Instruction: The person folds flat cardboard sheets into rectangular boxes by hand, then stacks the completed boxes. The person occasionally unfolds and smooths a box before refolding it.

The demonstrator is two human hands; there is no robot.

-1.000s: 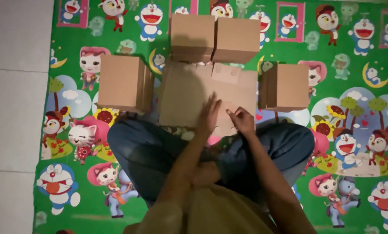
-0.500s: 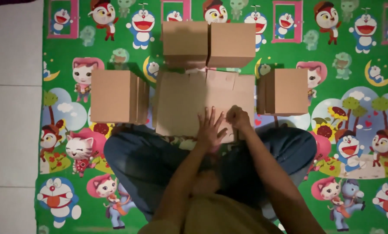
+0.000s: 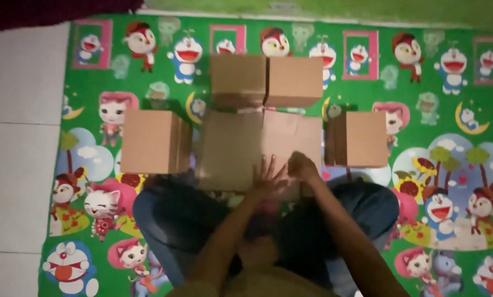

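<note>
A flat brown cardboard sheet (image 3: 241, 146) lies on the mat in front of my crossed legs. My left hand (image 3: 268, 179) rests on its near edge with fingers spread. Beside it my right hand (image 3: 302, 166) is curled over the same edge, gripping the cardboard. Two closed cardboard boxes (image 3: 266, 81) stand side by side just beyond the sheet. Another box (image 3: 154, 142) stands to the left of the sheet and one more box (image 3: 359, 139) to the right.
A green cartoon-printed floor mat (image 3: 433, 181) covers the floor under everything. White floor tiles (image 3: 21, 137) run along the left. My knees in blue trousers (image 3: 169, 220) fill the lower middle.
The view has shifted so the boxes sit lower in frame. My hands stay on the near edge of the cardboard sheet; the right hand's fingers have curled tighter.
</note>
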